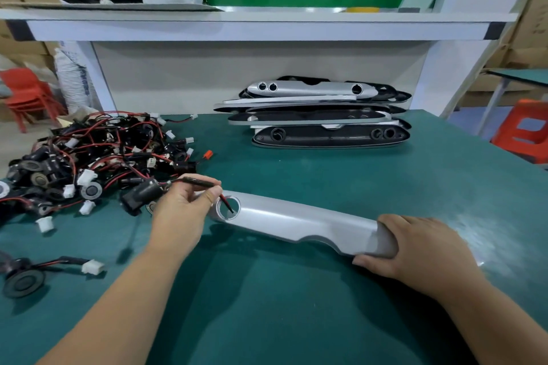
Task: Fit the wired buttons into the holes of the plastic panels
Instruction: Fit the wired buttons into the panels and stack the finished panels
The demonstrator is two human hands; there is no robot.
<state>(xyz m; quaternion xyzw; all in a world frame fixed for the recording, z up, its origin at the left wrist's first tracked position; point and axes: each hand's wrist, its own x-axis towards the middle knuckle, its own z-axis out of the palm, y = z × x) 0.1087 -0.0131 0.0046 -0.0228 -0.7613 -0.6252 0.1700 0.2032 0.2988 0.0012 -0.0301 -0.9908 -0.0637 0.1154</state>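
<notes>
On the green table [296,290], the silver panel [299,224] is gripped at its 3 o'clock end by the right hand [415,249], while red-black wires [207,191] are pinched by the left hand [181,210] into the hole [227,208] at 9 o'clock

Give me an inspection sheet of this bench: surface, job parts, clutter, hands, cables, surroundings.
Surface: green mat, bare in the middle.
Job's things: silver panel lying flat, its round hole at the left end with no button seated; panel stack at the back; button pile on the left.
Clutter: loose button with white plug near the front left edge.
Grippers: left hand pinches a red-black wire and feeds its end into the hole; right hand grips the panel's right end.
Cables: pile wires are tangled; the held wire's button trails behind the hand.
Surroundings: white shelf above; red chairs and cartons beyond.
</notes>
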